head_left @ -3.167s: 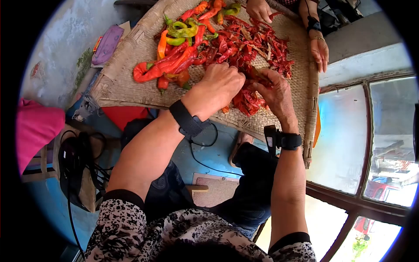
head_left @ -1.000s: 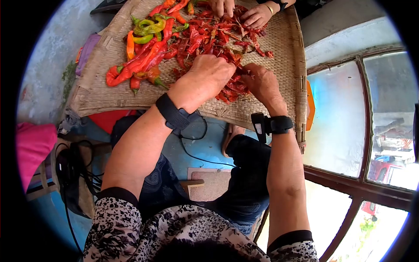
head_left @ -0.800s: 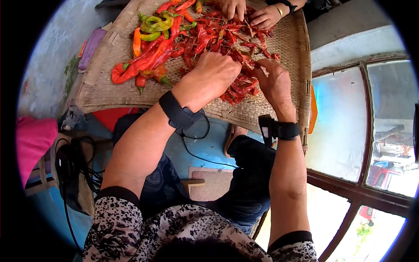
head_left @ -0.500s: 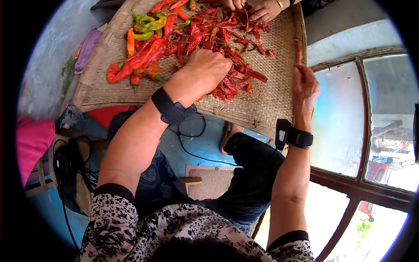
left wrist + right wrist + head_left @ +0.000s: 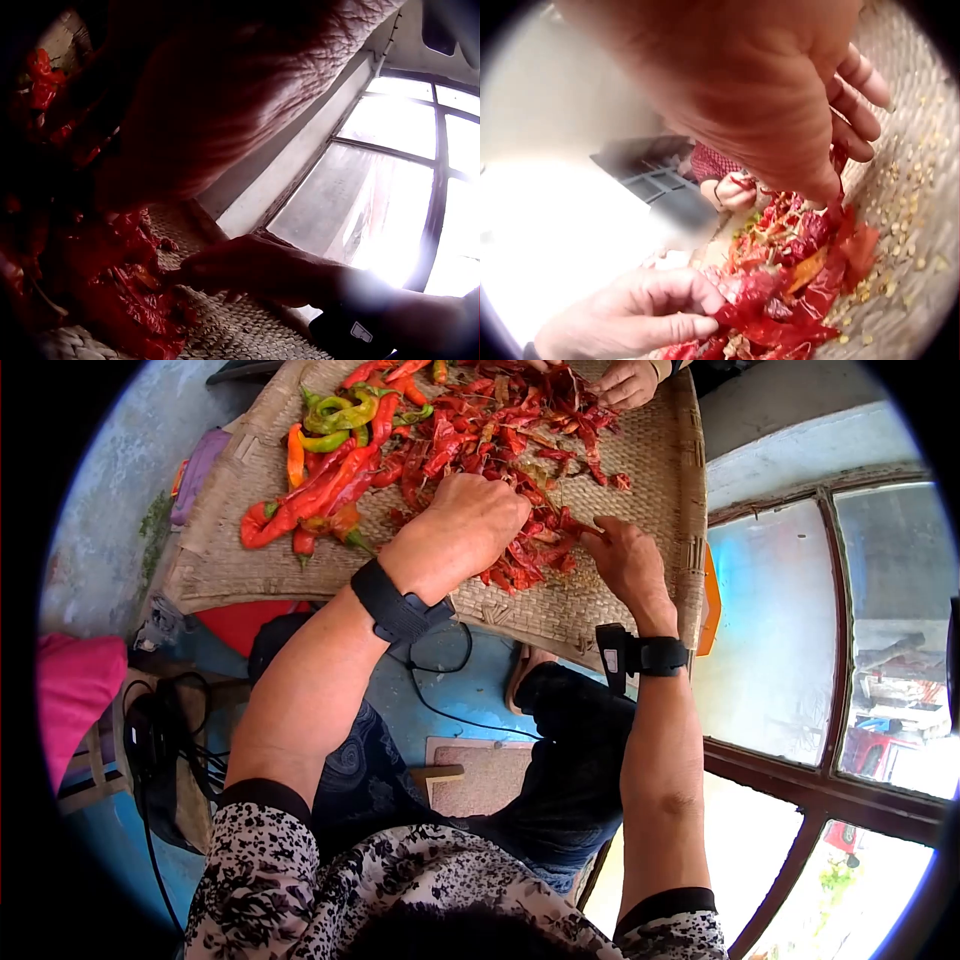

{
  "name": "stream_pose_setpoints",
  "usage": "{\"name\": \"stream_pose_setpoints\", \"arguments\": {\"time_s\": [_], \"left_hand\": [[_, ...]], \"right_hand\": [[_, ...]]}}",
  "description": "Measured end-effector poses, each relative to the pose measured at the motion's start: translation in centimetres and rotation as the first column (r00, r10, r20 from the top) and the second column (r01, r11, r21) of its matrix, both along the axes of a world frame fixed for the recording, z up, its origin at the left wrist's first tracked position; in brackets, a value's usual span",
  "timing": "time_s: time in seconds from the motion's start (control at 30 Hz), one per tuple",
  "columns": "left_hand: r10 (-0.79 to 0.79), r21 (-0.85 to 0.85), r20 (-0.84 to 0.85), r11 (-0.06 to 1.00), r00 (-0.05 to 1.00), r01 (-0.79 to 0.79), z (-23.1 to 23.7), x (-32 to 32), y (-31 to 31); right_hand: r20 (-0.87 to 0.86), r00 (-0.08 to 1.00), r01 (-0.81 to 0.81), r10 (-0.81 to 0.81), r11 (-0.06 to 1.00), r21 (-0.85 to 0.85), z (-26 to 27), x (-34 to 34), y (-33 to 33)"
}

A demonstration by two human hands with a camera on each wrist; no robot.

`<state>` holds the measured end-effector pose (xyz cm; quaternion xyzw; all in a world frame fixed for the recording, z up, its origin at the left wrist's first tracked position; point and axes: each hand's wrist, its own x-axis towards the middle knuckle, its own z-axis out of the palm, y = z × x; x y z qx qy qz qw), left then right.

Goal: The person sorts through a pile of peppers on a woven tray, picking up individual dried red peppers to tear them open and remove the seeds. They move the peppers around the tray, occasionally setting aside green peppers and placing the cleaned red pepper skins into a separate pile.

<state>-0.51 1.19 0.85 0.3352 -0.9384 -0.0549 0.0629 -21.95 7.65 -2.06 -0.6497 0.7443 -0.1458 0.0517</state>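
In the head view, a woven bamboo tray point(image 5: 655, 490) holds a heap of dried red chili peppers point(image 5: 500, 435). My left hand point(image 5: 465, 525) is over the heap's near part; the right wrist view shows its thumb and forefinger pinching a dried chili pepper point(image 5: 754, 322). My right hand point(image 5: 630, 565) is at the heap's right edge, its thumb and forefinger pinching a red chili piece point(image 5: 838, 169) while the other fingers hang loose. Pale seeds point(image 5: 896, 232) are scattered over the weave below it. My palm darkens much of the left wrist view.
Fresh red peppers point(image 5: 330, 495) and green peppers point(image 5: 340, 415) lie on the tray's left side. Another person's hand point(image 5: 628, 382) works at the far edge of the heap. A framed window point(image 5: 780, 630) stands at right. Black cables point(image 5: 190, 730) hang at left.
My right hand swung out to the tray's right rim with a red chili piece, then came back to the heap. My left hand stays nearly in place. The other person's hands shifted slightly.
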Motion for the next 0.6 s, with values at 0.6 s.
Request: {"name": "stream_pose_setpoints", "arguments": {"time_s": [0.6], "left_hand": [[-0.008,-0.034,-0.002,0.999,1.0,0.007,-0.4,0.9,-0.5]], "right_hand": [[0.139,0.909,0.398,-0.393,0.721,-0.567,4.6,-6.5,4.4]]}}
